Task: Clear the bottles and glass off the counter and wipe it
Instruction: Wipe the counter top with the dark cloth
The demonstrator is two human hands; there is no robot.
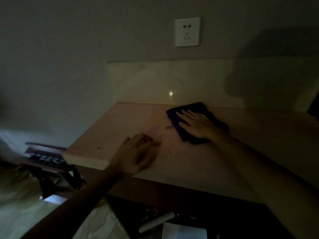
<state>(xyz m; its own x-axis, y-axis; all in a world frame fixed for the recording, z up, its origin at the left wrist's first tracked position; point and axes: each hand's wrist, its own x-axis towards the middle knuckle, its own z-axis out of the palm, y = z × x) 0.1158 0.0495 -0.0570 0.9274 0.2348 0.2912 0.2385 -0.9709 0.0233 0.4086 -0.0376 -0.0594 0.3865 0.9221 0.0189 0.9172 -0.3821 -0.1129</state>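
A dark cloth (196, 122) lies flat on the far right part of the pale table (259, 144), close to the low backsplash (164, 80). The right hand (196, 124) presses on it, palm down with fingers straight and spread. The left hand (138, 155) rests flat on the bare table top near the front edge, fingers extended, holding nothing, apart from the cloth. A white wall socket (187, 31) sits above the backsplash. Below the near edge, a whitish tube-shaped item (157, 221) lies in a dark space; the light is too dim to tell more.
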